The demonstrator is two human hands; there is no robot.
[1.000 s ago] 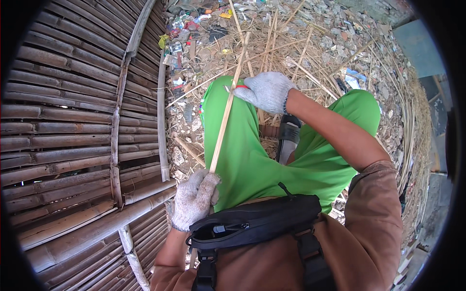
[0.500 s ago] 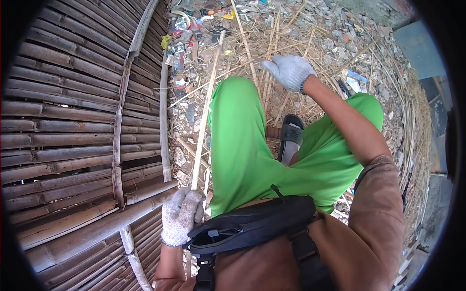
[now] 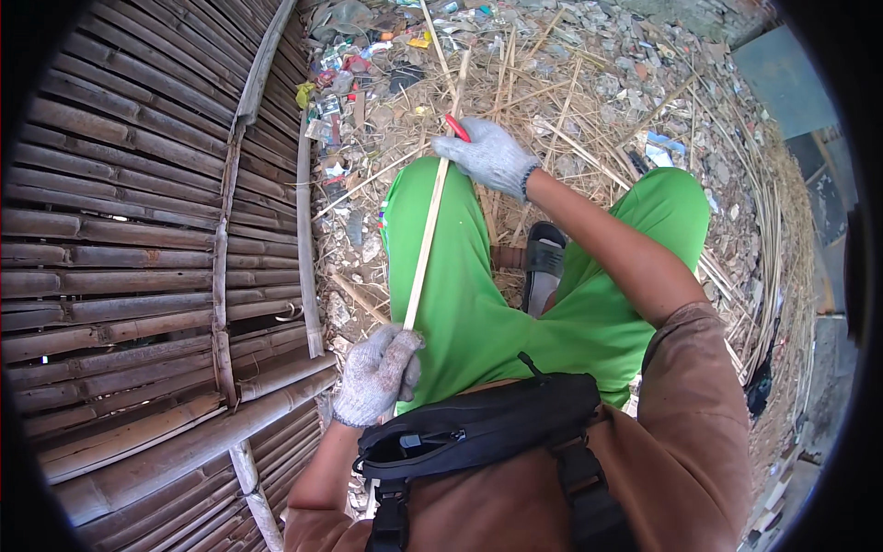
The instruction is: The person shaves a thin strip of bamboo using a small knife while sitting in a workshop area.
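A long, pale bamboo strip (image 3: pixel 426 262) slants over my left knee, away from my body. My left hand (image 3: pixel 375 373), in a grey-white knitted glove, is closed around its near part, beside the black waist bag. Toward the strip's far end is my gloved right hand (image 3: pixel 489 158), closed on a red-handled tool (image 3: pixel 457 128) that meets the strip. Only the red end of this tool shows clearly; the rest is hidden by the glove and the strip, so I cannot tell its exact kind.
A slatted bamboo wall (image 3: pixel 138 258) rises close on my left. Several loose bamboo strips (image 3: pixel 506 74) lie ahead on ground strewn with rubble, shavings and litter. More thin strips (image 3: pixel 768 239) lie along the right. The black waist bag (image 3: pixel 474 423) lies across my lap.
My right hand has moved left and slightly down to the strip, bringing the red-handled tool against it. My left hand has shifted right and up, and the strip now leans across my knee.
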